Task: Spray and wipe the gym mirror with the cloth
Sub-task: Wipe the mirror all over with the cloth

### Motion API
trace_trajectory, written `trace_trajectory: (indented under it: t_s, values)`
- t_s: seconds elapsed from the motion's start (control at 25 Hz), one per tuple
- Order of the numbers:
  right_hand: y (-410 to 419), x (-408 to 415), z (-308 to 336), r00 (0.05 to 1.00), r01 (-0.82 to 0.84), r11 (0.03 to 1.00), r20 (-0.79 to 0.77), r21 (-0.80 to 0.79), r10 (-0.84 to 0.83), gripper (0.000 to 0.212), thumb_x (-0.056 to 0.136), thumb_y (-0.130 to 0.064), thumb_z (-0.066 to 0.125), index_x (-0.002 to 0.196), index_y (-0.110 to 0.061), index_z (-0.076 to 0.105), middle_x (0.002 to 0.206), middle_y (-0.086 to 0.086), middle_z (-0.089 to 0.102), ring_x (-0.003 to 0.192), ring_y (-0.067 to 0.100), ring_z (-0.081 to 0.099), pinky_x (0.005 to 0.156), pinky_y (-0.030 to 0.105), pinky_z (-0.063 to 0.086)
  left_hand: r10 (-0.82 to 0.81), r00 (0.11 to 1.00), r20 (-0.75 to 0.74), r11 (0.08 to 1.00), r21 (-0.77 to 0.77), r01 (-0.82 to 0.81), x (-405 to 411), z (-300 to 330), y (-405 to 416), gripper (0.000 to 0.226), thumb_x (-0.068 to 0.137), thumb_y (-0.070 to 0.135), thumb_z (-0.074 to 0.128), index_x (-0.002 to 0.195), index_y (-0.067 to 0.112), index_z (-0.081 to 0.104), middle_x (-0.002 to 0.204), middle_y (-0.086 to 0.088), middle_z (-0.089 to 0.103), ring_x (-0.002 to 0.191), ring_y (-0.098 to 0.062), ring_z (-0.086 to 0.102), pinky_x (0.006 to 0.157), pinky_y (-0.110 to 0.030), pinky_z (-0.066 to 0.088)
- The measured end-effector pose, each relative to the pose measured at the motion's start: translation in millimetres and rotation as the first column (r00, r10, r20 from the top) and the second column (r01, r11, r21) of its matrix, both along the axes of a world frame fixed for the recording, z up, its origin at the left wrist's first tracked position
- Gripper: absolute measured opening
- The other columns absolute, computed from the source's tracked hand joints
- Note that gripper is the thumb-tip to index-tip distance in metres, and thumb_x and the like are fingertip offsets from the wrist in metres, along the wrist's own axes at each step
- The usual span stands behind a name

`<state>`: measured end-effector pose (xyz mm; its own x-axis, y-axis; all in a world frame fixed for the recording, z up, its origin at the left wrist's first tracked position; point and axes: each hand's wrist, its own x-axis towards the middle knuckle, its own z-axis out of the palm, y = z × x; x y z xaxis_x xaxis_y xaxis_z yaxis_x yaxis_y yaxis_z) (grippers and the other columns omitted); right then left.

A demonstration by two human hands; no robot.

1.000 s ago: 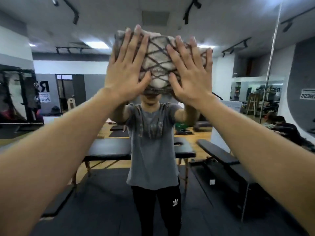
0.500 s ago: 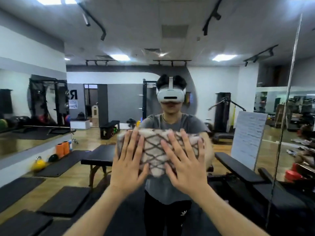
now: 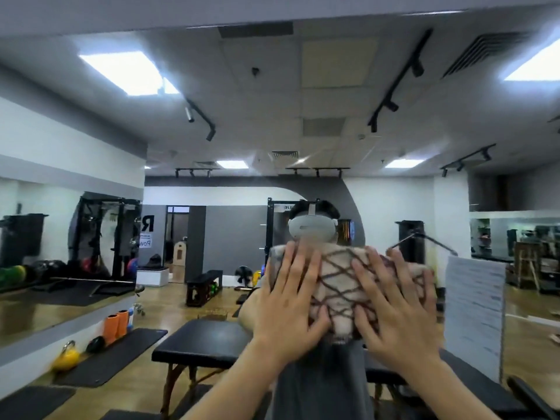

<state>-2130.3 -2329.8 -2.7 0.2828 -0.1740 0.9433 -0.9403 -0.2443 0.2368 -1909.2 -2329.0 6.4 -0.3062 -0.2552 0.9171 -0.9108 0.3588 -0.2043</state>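
Observation:
The gym mirror [image 3: 303,86] fills the view in front of me and reflects the room and my own figure. A folded beige cloth [image 3: 341,286] with a dark brown lattice pattern lies flat against the glass at about shoulder height of the reflection. My left hand [image 3: 291,304] presses on the cloth's left part with straight, spread fingers. My right hand [image 3: 391,310] presses on its right part the same way. No spray bottle is in view.
All of these appear as reflections: a black padded bench [image 3: 200,341], a white board [image 3: 472,313] at the right, black floor mats [image 3: 109,356], a yellow kettlebell [image 3: 66,356] and orange rollers [image 3: 116,324] at the left, and racks [image 3: 103,234] further back.
Both hands slid the cloth down the mirror from above the reflected head to chest height, then back up a little to the shoulders. The view has tilted upward toward the ceiling.

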Motion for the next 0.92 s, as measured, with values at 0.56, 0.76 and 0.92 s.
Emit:
trace_trajectory:
  t_s: [0.56,0.76,0.92]
  values:
    - [-1.9,175.7,-33.3,0.999,-0.038,0.999,0.016,0.009,0.038,0.078,0.096,-0.05,0.053,0.167,-0.031,0.026,0.176,0.0,0.017,0.163,0.032,0.01,0.125,0.071,0.01,0.059,0.997,0.047,0.997,-0.052,-0.056,179.0,-23.6,-0.7,0.086,0.092,0.046,0.041,0.164,0.007,0.015,0.172,-0.015,0.006,0.16,-0.033,0.006,0.126,-0.062,0.013]
    - [19.3,153.8,-222.6,0.991,0.043,0.977,-0.133,0.21,-0.015,0.08,0.092,-0.044,0.064,0.165,-0.032,0.032,0.174,-0.001,0.025,0.162,0.033,0.016,0.125,0.068,0.009,0.101,0.98,0.172,0.983,0.131,-0.125,174.1,-220.4,14.6,0.092,0.088,0.045,0.053,0.165,0.012,0.014,0.173,-0.012,0.01,0.159,-0.031,0.013,0.129,-0.048,0.006]
    - [16.8,153.5,-202.8,0.983,0.007,0.977,-0.179,0.212,0.031,0.081,0.091,-0.044,0.067,0.164,-0.033,0.035,0.174,0.0,0.026,0.161,0.033,0.02,0.123,0.069,0.014,0.059,0.979,0.194,0.985,0.146,-0.088,187.3,-215.0,15.5,0.09,0.092,0.048,0.053,0.165,0.014,0.014,0.173,-0.011,0.009,0.159,-0.029,0.012,0.128,-0.049,0.008]
